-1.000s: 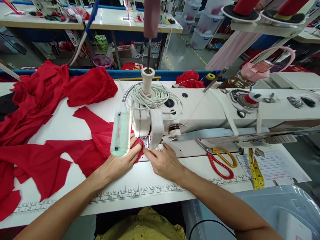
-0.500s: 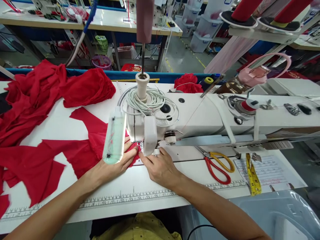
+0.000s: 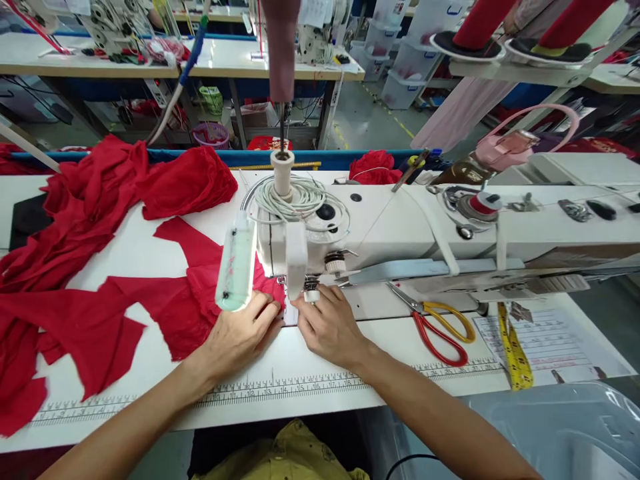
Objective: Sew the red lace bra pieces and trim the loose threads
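Observation:
Red fabric (image 3: 173,303) lies across the left of the table and runs under the head of a white sewing machine (image 3: 395,223). My left hand (image 3: 245,327) is at the fabric's edge, left of the presser foot, fingers bent and closed on the cloth. Its fingertips are partly hidden. Close by on the right, my right hand (image 3: 330,327) has its fingers curled beside the needle area, below the machine head. What its fingertips pinch, if anything, is hidden. A pale green guard plate (image 3: 236,267) hangs above my left hand.
Scissors (image 3: 440,327) with red and yellow handles lie right of my right hand. A yellow tape measure (image 3: 515,347) rests on a written sheet (image 3: 560,347). A printed ruler (image 3: 280,389) runs along the table's front. Bunched red cloth (image 3: 190,183) sits at the back left.
My left hand has drawn slightly back toward me from the presser foot, its fingers more bent. My right hand's fingers are more curled. The whole view has shifted a little.

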The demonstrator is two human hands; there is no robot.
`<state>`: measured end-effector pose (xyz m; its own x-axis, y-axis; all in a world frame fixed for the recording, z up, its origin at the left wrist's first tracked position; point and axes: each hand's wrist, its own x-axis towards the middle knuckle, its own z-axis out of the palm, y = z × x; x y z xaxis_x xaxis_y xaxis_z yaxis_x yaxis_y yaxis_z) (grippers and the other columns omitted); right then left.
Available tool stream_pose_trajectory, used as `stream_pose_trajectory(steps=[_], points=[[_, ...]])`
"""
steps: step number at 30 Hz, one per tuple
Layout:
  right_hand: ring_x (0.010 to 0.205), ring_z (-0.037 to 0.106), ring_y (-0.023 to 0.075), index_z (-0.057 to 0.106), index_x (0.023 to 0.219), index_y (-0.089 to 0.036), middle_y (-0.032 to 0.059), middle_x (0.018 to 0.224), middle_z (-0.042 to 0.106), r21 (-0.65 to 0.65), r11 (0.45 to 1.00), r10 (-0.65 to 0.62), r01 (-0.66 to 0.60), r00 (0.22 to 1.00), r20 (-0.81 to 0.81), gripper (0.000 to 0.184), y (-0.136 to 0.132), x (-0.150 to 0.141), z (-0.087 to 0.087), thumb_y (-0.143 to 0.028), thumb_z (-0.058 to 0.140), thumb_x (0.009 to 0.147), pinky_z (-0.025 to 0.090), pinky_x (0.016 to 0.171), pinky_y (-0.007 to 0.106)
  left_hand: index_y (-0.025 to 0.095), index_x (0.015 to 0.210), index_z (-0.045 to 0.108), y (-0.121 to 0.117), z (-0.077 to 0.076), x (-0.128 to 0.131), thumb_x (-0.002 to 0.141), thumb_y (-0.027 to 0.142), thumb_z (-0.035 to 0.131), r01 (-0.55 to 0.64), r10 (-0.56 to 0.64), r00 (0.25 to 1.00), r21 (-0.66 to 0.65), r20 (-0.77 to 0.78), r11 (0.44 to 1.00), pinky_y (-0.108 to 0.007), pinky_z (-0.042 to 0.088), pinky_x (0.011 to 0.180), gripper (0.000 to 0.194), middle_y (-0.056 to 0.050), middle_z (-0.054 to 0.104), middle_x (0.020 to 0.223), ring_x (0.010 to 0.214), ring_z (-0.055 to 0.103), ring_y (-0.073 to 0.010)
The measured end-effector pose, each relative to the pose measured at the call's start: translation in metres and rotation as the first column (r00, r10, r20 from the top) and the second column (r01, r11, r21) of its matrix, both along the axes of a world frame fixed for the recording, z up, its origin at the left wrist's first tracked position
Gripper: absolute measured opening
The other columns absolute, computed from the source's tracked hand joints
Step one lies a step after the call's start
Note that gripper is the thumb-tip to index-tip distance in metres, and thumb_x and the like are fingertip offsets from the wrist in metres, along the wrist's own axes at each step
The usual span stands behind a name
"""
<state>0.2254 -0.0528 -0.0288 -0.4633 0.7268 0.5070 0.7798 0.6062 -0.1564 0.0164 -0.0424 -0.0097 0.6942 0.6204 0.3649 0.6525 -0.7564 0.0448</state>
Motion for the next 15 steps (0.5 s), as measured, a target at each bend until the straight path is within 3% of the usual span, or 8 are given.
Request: stream_pose_trajectory(steps=[3,8,13,15], points=[[0.076,0.049,0.0209,0.070,0.091,-0.015,0.0043,0.070,0.057,0.066,0.997,-0.031,0.033,0.999,-0.025,0.015,0.002,-0.002,-0.002,-0.017,0.054,0.092,0.031,0.072,0.036,0.013,0.092,0.060,0.002,-0.005,-0.001,0.097,0.013,0.046,-0.008,0.007,1.000,0.054,0.008,0.999,-0.032,0.044,0.067,0.014,-0.007,0.062,0.083,0.072,0.055,-0.0185],[0.073,0.049,0.0180,0.069,0.110,-0.018,0.0027,0.071,0.062,0.091,0.996,0.003,-0.010,0.997,0.074,0.020,0.006,-0.010,-0.001,-0.021,0.055,0.097,0.029,0.072,0.035,0.014,0.088,0.059,0.006,-0.009,-0.001,0.098,0.016,0.047,-0.024,0.017,0.998,0.104,0.069,0.994,-0.034,0.044,0.072,0.016,-0.006,0.060,0.077,0.073,0.055,-0.0191],[0.066,0.049,0.0146,0.069,0.090,-0.018,-0.0007,0.065,0.059,0.083,0.995,0.058,-0.064,0.995,0.077,0.021,0.009,-0.012,-0.002,-0.010,0.051,0.095,0.027,0.072,0.034,0.015,0.092,0.062,0.006,-0.009,-0.004,0.096,0.007,0.040,0.028,-0.032,0.998,0.087,0.049,0.996,-0.040,0.045,0.084,0.024,-0.008,0.066,0.088,0.085,0.059,-0.0213],[0.065,0.048,0.0143,0.068,0.084,-0.017,-0.0014,0.062,0.057,0.045,0.995,0.086,-0.089,0.994,0.062,0.021,0.009,-0.010,-0.003,-0.009,0.052,0.095,0.026,0.072,0.034,0.015,0.090,0.062,0.006,-0.008,-0.006,0.097,0.012,0.043,0.027,-0.028,0.998,0.032,0.055,0.999,-0.041,0.045,0.085,0.021,-0.007,0.066,0.086,0.081,0.059,-0.0209]])
